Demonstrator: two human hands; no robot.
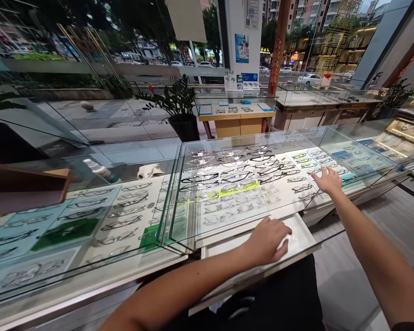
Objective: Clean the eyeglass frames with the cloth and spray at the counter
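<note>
My left hand point(267, 240) is over the pulled-out white drawer point(224, 248) below the counter. Its fingers are loosely bent and the thumb stands apart from them, with nothing visible in it. A small glint beside the fingertips is too small to make out. Farther right, my right hand point(327, 180) rests on the glass top of the display case point(224, 230), fingers apart, holding nothing. Under that glass lie rows of eyeglasses point(238, 177), some on a yellow-green strip point(243, 187).
A second glass case point(89, 271) with eyeglasses adjoins on the left. On it are a spray bottle point(101, 171), a crumpled cloth point(149, 171) and a brown wooden stand point(24, 188). Behind are a potted plant point(183, 126), another display counter point(236, 117) and tall windows.
</note>
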